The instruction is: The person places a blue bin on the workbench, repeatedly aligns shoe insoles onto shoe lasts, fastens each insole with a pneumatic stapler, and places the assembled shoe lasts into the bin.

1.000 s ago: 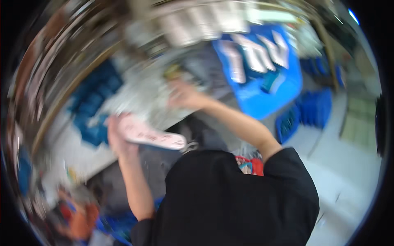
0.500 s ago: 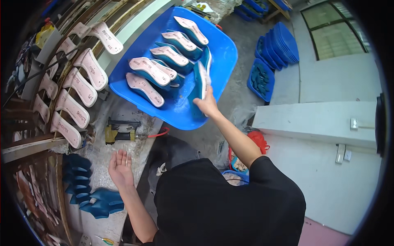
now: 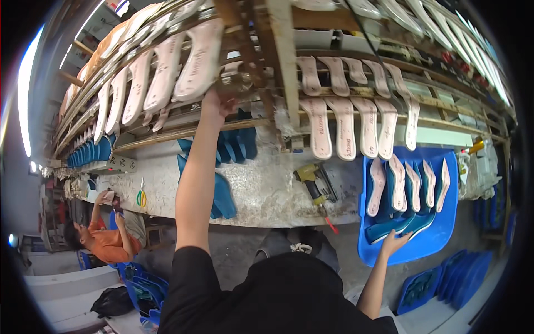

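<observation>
A person in a black top stands at a long, paint-flecked workbench [image 3: 261,189], seen from above their head. Their left hand [image 3: 218,101] reaches up to a wooden rack [image 3: 278,67], fingers curled around the lower end of a pale pink shoe insole [image 3: 201,53] that hangs among a row of others. Their right hand [image 3: 394,243] stretches low to the right, fingers spread and touching teal insoles [image 3: 397,227] at the near edge of a blue plastic tray [image 3: 439,239]. The tray holds more pink and teal insoles standing in a row. A yellow nail gun [image 3: 314,186] lies on the bench between the arms, with bare bench around it. Far left, a seated person in orange [image 3: 105,242] works well apart.
</observation>
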`<state>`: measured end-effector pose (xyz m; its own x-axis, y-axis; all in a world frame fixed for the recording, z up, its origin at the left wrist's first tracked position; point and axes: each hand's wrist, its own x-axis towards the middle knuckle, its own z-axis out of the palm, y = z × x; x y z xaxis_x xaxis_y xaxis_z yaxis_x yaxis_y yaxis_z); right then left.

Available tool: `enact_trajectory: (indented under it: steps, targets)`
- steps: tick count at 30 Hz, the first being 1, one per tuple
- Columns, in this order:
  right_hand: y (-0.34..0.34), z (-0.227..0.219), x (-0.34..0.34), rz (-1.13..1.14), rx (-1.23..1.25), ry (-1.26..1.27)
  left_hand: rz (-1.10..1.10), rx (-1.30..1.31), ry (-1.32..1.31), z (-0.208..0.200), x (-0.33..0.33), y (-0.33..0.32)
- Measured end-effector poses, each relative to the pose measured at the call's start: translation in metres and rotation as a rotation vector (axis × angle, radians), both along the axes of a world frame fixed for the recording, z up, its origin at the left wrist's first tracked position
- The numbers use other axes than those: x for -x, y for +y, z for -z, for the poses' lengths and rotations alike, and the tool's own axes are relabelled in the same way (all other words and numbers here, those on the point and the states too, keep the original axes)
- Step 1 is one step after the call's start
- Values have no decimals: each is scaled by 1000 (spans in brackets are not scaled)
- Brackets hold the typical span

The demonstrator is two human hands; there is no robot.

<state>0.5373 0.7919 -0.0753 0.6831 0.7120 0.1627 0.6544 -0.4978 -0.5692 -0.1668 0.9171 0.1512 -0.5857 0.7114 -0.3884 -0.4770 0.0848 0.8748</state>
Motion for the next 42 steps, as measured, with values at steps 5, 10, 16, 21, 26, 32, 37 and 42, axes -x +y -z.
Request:
enact_trajectory:
  steps: [5, 10, 16, 21, 26, 32, 37, 42]
  targets:
    - [-17, -86, 104, -356, -217, 424, 345, -503, 138, 55, 80, 62]
    - [-29, -170, 263, -658, -129, 881, 177, -469, -84, 35, 53, 50]
    - [-65, -219, 395, -1069, 26, 1266, 54, -23, 601, -57, -75, -171]
    - [-77, -213, 450, -946, 239, 1550, 611, -283, 820, 25, -106, -309]
    - [-81, -170, 415, -800, 615, 1953, 25, 687, 1367, 232, 5, -324]
    - [-93, -170, 393, -822, 691, 1858, 218, 567, 608, 312, 18, -339]
    - [-102, -159, 369, -1182, 412, 1204, 339, -106, -218, 191, -96, -318]
    - [-108, -197, 333, -1219, 258, 1399, 453, -254, -167, 104, -181, -291]
